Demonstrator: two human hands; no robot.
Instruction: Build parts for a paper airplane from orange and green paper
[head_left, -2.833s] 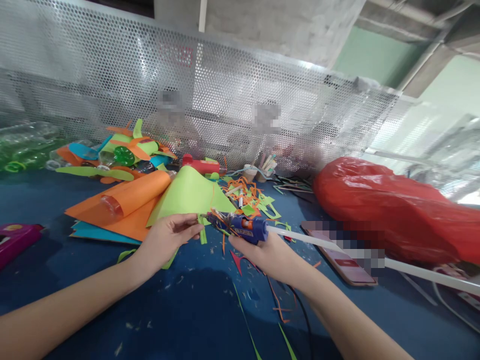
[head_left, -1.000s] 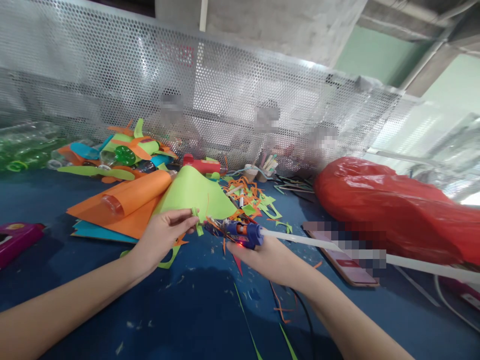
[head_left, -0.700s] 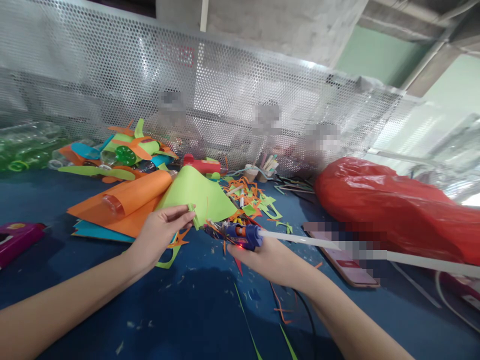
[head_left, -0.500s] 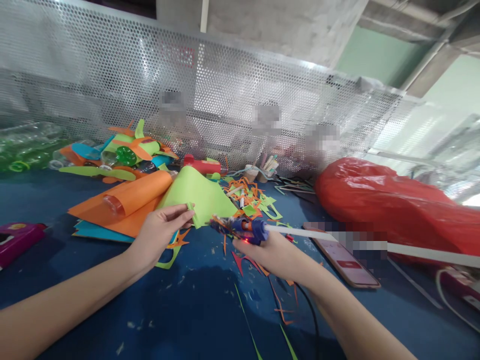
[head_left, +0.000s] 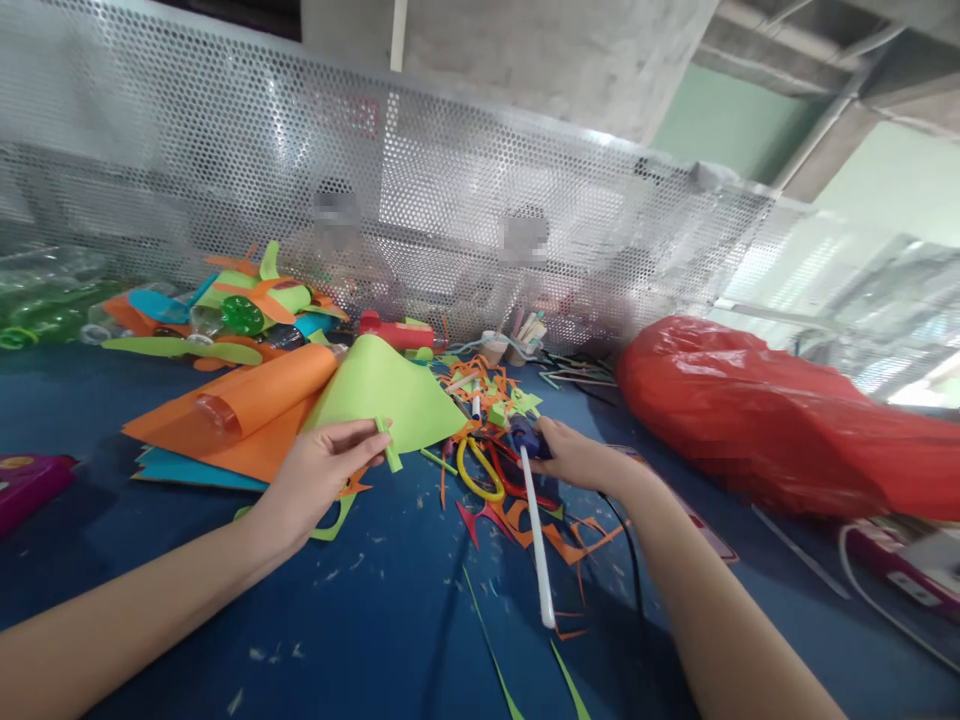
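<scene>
Between the thumb and fingers of my left hand [head_left: 315, 470], closed in a pinch, is a small folded strip of light-green paper [head_left: 391, 456]. Just behind it a larger light-green paper sheet [head_left: 394, 385] lies curved over other paper. To the right, my right hand [head_left: 581, 455] is wrapped round a dark-blue hot glue gun [head_left: 523, 436], low over the scraps. A long white glue stick [head_left: 538, 545] juts from the gun's back toward me; its nozzle is hidden. Scissors with a yellow handle [head_left: 471, 486] lie beside the gun.
Orange sheets [head_left: 161, 425] and an orange-wrapped bottle [head_left: 274, 385] lie left. Behind are paper-decorated bottles [head_left: 259, 300], a red bottle [head_left: 405, 333] and cups of sticks [head_left: 517, 348]. Scraps [head_left: 577, 540] litter the middle. A red plastic bag [head_left: 720, 410] and partly hidden phone [head_left: 701, 525] are right.
My right hand has moved right with the glue gun, away from my left hand. The glue stick has swung from pointing right to pointing toward me. The scissors have come into sight.
</scene>
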